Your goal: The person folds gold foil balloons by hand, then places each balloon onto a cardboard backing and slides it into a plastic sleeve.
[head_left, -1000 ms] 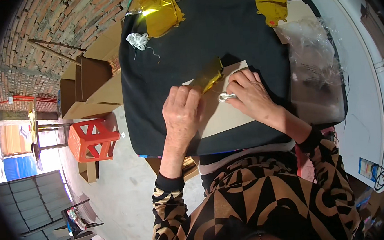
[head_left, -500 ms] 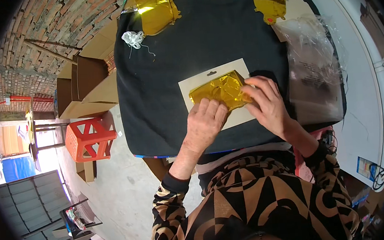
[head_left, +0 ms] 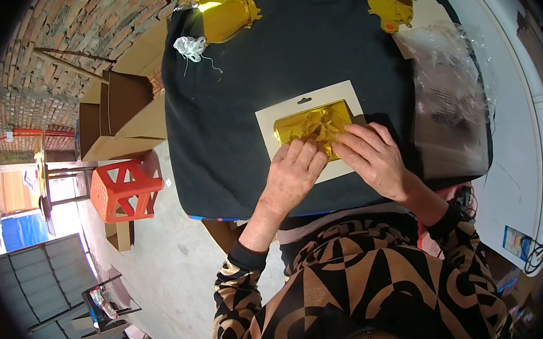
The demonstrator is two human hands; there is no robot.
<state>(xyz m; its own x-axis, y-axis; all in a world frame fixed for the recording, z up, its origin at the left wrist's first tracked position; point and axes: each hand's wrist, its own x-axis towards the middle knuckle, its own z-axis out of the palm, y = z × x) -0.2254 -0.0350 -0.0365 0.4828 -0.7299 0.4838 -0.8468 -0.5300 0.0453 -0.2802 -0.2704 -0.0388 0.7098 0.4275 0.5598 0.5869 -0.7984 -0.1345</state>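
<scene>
A shiny gold foil piece (head_left: 318, 118), which looks like a foil balloon folded into a rough rectangle, lies creased on a cream backing card (head_left: 269, 125) with a hang slot in its top edge. My left hand (head_left: 292, 175) has its fingers curled onto the foil's near left part. From the right, my right hand (head_left: 376, 163) pinches the foil's near right edge, its fingertips close to the left ones. Both thumbs and whatever lies beneath the fingers are largely hidden. Black cloth (head_left: 222, 116) covers the table under the card.
More gold foil balloons (head_left: 228, 20) lie at the far left and far right table edges. White string (head_left: 190, 48) sits beside the left pile. Clear plastic bags (head_left: 445, 105) cover the right side, next to a white appliance (head_left: 513, 118). A red stool (head_left: 120, 193) and cardboard boxes (head_left: 131, 133) stand left.
My right hand has moved left and lower onto the foil, closing toward my left hand. The foil's right side now lies flatter and squarer on the card.
</scene>
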